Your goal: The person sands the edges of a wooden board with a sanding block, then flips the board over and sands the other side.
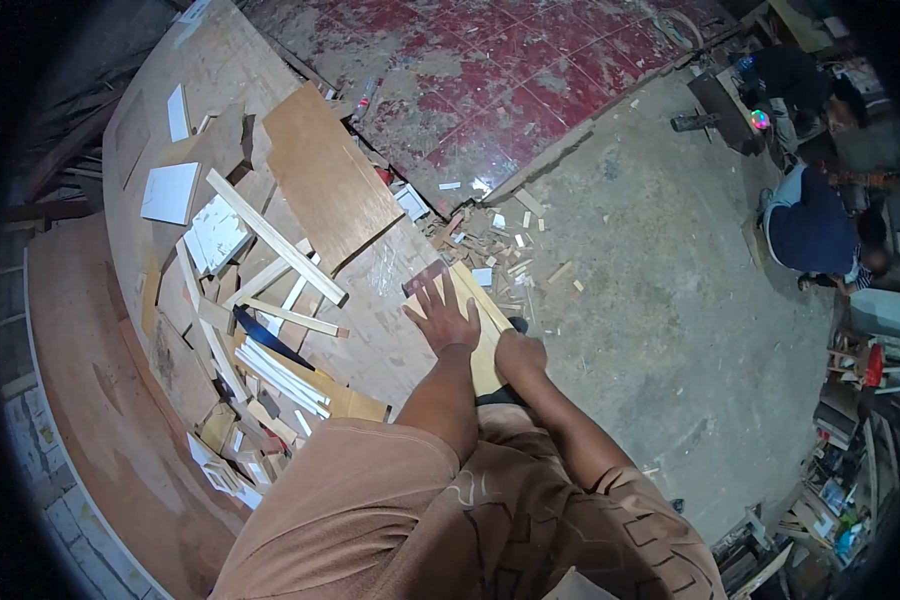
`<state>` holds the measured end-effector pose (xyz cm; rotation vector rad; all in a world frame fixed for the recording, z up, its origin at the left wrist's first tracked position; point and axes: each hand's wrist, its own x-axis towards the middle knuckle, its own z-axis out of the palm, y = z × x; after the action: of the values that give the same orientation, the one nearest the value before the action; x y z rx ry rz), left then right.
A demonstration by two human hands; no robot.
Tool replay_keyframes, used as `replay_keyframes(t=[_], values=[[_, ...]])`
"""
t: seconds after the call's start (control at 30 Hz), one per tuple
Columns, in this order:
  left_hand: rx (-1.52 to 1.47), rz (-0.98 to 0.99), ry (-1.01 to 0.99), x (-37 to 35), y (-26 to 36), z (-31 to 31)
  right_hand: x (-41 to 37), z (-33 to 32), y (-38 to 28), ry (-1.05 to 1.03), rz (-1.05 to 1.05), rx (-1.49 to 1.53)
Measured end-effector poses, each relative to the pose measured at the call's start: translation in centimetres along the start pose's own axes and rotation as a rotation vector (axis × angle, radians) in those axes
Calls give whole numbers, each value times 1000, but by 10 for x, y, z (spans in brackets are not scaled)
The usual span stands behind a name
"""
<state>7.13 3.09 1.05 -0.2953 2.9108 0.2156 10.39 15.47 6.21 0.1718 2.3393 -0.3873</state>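
My left hand (440, 318) lies flat with fingers spread on a pale wooden board (486, 366) at the edge of the work table. A dark reddish strip (427, 279) shows just past its fingertips. To the right, my right hand (520, 356) is closed in a fist along the board's outer edge. What it grips is mostly hidden; a small dark part (518, 325) shows just beyond the knuckles. A narrow light wood strip (482, 296) runs along the board's right side.
On the plywood table (210, 70) lie a brown panel (332, 170), long wood strips (270, 232), a blue-handled saw or blade-like tool (270, 338) and white offcuts (282, 378). Wood scraps (518, 268) litter the floor. A crouching person (815, 220) is at right, another person (785, 80) farther up.
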Motion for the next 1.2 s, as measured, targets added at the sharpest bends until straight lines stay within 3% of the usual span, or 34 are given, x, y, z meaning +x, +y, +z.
replay_keyframes(t=[0.07,0.2,0.33,0.4,0.5,0.57,0.67,0.73,0.83,0.93,1.0,1.1,1.2], values=[[-4,2,4,-1,-1,1,-30,6,16,-10,46,38],[-4,6,4,0,-1,1,-97,-63,14,-149,76,29],[-12,3,10,0,0,-2,-75,-66,3,-203,101,58],[-3,-5,-7,-1,1,-3,-55,-66,-11,-222,2,-47],[3,-7,-6,1,3,-3,-12,-11,-5,-159,106,-32],[7,-12,-9,0,3,-4,-6,6,1,49,68,11],[-5,0,7,0,2,-4,-45,-2,16,-69,144,76],[5,2,2,0,2,-5,-93,-15,43,-71,-190,2],[1,-2,-6,-2,2,-5,-130,-67,26,-81,-17,40],[0,-2,15,0,4,-2,-85,-22,32,-48,-88,40],[25,-1,23,-1,2,-3,-33,18,13,18,48,53],[-4,-5,36,3,4,-6,-8,20,-1,46,48,82],[-5,-2,10,-3,2,-6,-39,14,32,47,-11,158]])
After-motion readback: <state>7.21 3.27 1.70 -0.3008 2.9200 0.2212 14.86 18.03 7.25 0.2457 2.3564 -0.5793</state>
